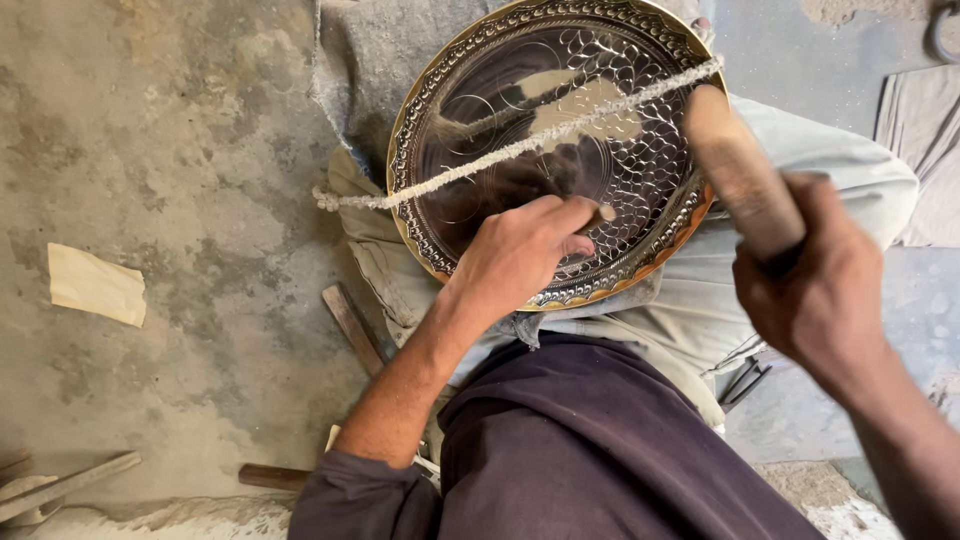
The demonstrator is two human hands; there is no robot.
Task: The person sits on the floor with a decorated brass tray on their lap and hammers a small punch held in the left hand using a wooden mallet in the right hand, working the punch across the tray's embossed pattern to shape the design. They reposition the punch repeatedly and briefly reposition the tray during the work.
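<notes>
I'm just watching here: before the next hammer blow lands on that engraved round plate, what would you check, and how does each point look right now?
1. Left hand grips the small punch: ok, fingers closed round it, tip on the brass plate.
2. Right hand holds the wooden mallet: ok, though it is blurred.
3. Plate steady: ok by the look of it; it rests tilted on the lap over grey cloth.
4. Cord across the plate clear of the punch: ok, it lies above the hand.
5. Fingers clear of the punch's top end: cannot tell, the top barely shows.
6. Exact spot under the tip: cannot tell, the hand hides it.
</notes>
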